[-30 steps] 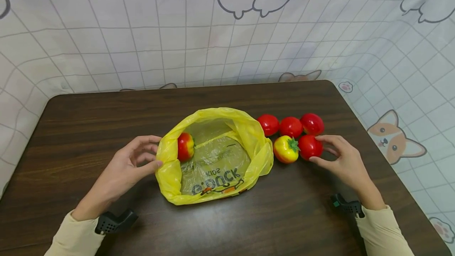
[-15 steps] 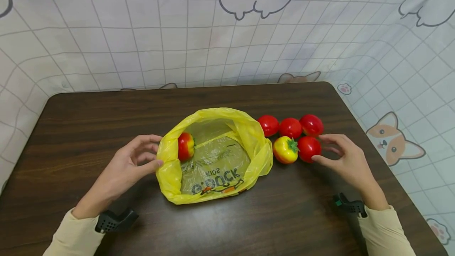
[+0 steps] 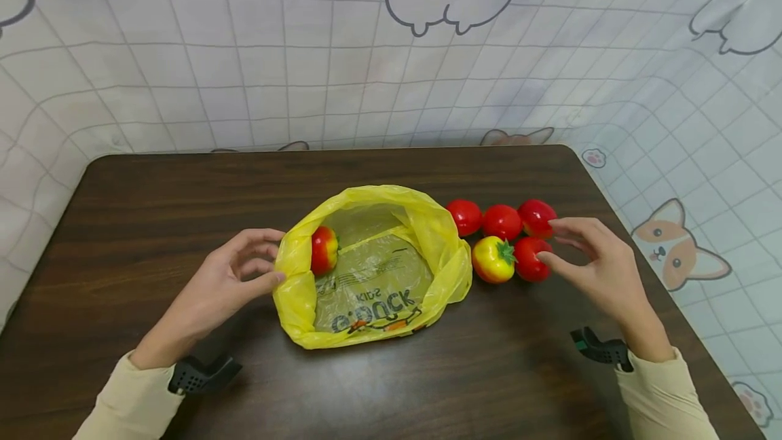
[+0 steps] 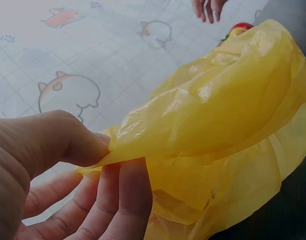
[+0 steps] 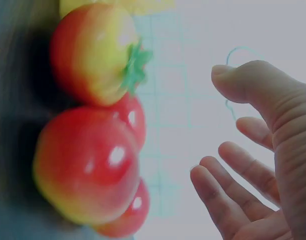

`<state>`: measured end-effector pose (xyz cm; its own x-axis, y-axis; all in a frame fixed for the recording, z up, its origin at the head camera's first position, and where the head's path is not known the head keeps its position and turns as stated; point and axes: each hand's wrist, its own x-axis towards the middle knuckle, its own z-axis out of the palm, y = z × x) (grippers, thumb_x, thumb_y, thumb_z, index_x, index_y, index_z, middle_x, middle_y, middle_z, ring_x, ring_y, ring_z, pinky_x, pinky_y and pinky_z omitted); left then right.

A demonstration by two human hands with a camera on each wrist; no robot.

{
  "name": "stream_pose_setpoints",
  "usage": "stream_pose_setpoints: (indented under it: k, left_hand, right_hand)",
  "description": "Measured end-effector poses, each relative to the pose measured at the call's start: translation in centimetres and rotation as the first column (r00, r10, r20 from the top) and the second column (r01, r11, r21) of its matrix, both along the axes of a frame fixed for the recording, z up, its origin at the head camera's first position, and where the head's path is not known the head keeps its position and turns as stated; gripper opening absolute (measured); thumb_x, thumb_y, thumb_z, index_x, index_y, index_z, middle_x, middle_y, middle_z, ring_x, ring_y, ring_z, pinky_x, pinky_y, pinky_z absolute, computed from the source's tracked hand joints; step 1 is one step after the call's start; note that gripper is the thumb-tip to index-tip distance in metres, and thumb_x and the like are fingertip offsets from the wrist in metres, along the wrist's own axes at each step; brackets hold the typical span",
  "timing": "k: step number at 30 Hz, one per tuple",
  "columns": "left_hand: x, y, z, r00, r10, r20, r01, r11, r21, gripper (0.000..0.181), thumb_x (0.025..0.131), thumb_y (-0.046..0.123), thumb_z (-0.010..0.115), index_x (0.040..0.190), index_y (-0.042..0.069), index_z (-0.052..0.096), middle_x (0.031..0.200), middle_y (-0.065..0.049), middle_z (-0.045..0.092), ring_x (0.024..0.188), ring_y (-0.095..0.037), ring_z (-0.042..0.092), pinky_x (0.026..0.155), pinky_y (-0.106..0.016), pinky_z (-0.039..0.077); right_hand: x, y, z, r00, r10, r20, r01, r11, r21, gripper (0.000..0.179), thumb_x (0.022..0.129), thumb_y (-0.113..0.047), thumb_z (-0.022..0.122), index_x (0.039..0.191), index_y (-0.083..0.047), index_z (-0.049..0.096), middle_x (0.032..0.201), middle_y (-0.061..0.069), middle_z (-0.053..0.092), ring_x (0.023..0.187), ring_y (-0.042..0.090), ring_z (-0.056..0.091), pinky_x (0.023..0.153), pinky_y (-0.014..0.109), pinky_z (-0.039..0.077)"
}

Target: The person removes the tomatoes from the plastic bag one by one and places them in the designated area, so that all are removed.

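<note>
In the head view, my left hand [image 3: 229, 290] pinches the left rim of a yellow plastic bag [image 3: 455, 273], its mouth spread wide. The left wrist view shows the film of the bag [image 4: 207, 110] between thumb and fingers. One red-and-yellow toy tomato [image 3: 324, 250] lies inside, at the bag's left. My right hand [image 3: 601, 270] hovers at the right of a red toy tomato [image 3: 530, 260], fingers spread with nothing between them. In the right wrist view that tomato [image 5: 88, 165] sits apart from the fingertips [image 5: 205, 177]. A yellow-red tomato with a green leafy top [image 3: 493, 260] touches it.
Behind these, a row of red tomatoes [image 3: 502, 223] stands close to the bag's right side. Everything rests on a dark wooden table [image 3: 183, 202]. A white gridded cloth with cartoon dogs [image 3: 342, 66] hangs beyond the back and right edges.
My right hand has come off the front red tomato, rising and drawing slightly to the right. My left hand keeps its grip on the bag. The head view has shifted a little.
</note>
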<state>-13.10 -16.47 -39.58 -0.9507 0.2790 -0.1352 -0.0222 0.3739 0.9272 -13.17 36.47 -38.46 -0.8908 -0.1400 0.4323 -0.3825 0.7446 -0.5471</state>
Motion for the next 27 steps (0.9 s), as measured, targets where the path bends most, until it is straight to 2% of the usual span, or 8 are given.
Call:
stream_pose_setpoints:
  k: [3,5,12,20,27]
  left_hand:
    - [0.0,0.0,0.0,1.000,0.001,0.007,-0.001,1.000,0.000,0.058,0.094,0.024,0.077,0.145,0.016,0.050,0.127,-0.013,0.060,0.098,-0.008,0.071,0.082,-0.021,0.060]
    - [-0.1,-0.1,-0.1,1.000,0.001,0.008,-0.001,1.000,0.006,0.058,0.094,0.023,0.077,0.144,0.016,0.050,0.127,-0.012,0.060,0.099,-0.009,0.071,0.082,-0.022,0.060]
    - [-0.1,-0.1,-0.1,1.000,-0.004,-0.001,0.004,0.999,0.032,0.056,0.095,0.020,0.076,0.144,0.015,0.050,0.126,-0.012,0.059,0.098,-0.008,0.071,0.082,-0.022,0.059]
    - [0.1,0.0,0.2,1.000,-0.019,0.013,0.019,0.999,0.042,0.057,0.094,0.021,0.076,0.145,0.014,0.049,0.127,-0.015,0.060,0.100,-0.008,0.071,0.082,-0.022,0.059]
    - [0.1,-0.1,0.3,1.000,-0.019,0.020,0.018,0.999,0.045,0.057,0.094,0.019,0.076,0.144,0.014,0.050,0.127,-0.015,0.060,0.100,-0.011,0.071,0.082,-0.022,0.059]
  right_hand:
    - [-0.3,-1.0,0.4,1.000,0.026,-0.010,-0.026,1.000,-0.007,0.061,0.069,0.009,0.091,0.123,-0.010,0.070,0.117,-0.022,0.063,0.106,-0.014,0.063,0.096,0.001,0.046]
    - [-0.5,-1.7,0.6,0.999,0.043,-0.015,-0.043,0.999,-0.013,0.061,0.069,0.010,0.090,0.123,-0.009,0.070,0.118,-0.022,0.063,0.107,-0.016,0.062,0.096,0.002,0.046]
    - [-1.7,-4.0,0.8,0.990,0.122,-0.073,-0.124,0.992,-0.027,0.062,0.065,0.012,0.091,0.120,-0.008,0.072,0.113,-0.006,0.068,0.105,-0.013,0.064,0.092,0.004,0.050]
    - [-3.0,-7.0,1.9,0.978,0.197,-0.066,-0.201,0.978,-0.051,0.059,0.068,0.012,0.089,0.121,-0.006,0.071,0.112,0.009,0.071,0.104,-0.005,0.066,0.094,0.005,0.050]
    - [-4.4,-10.2,2.6,0.964,0.256,-0.069,-0.259,0.966,-0.027,0.057,0.071,0.006,0.090,0.122,-0.007,0.071,0.112,0.008,0.074,0.103,-0.001,0.067,0.092,0.006,0.051]
